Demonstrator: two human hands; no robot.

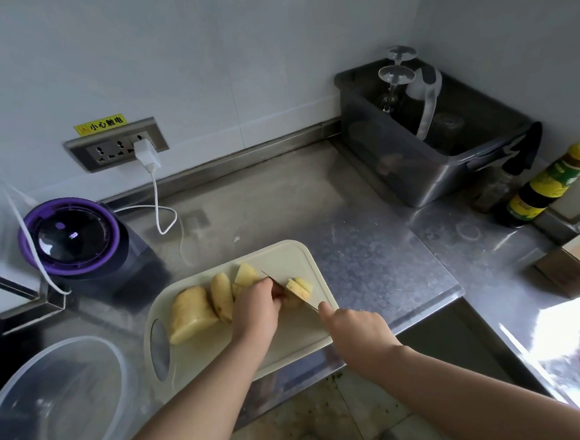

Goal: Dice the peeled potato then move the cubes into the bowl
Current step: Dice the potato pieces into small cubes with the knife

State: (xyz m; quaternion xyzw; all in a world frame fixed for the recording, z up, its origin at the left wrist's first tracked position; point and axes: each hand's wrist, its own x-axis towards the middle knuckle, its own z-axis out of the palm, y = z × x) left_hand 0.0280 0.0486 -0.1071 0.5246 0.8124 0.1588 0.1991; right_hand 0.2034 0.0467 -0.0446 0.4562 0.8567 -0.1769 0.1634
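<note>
Cutting board (pixel 300 339) sits with its near edge right at the front lip of the steel counter (pixel 369 248). I see open steel to the right of the board and behind it. Purple-lidded blender (pixel 70 235) behind-left of the board, clear bowl (pixel 84 338) just left of its near corner. Potato (pixel 190 312) is on the board: peeled, pale yellow, one big chunk at the left end, thick slabs mid-board, thin slices right of the knife (pixel 304 303). Left hand (pixel 254 311) has its fingers curled down on a piece against the blade. Right hand (pixel 354 332) has its index finger straight along the spine and the rest wrapped round the handle.
</note>
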